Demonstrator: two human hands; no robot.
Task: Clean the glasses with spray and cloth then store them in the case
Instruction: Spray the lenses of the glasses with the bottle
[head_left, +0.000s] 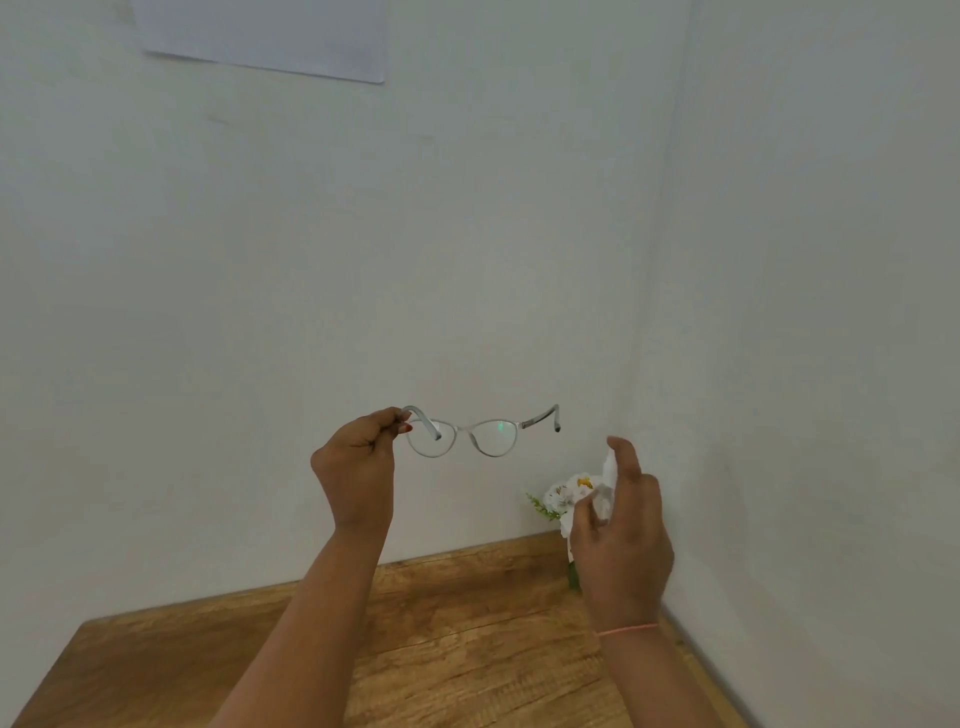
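Well above the wooden table, the left hand pinches the glasses by the end of one temple, fingers curled tight; both temples are unfolded and the frame hangs in the air before the pale wall; just beside it, lower, the right hand grips a small white item, forefinger raised over its top; spray or cloth, I cannot tell; white flowers stand in the corner behind.
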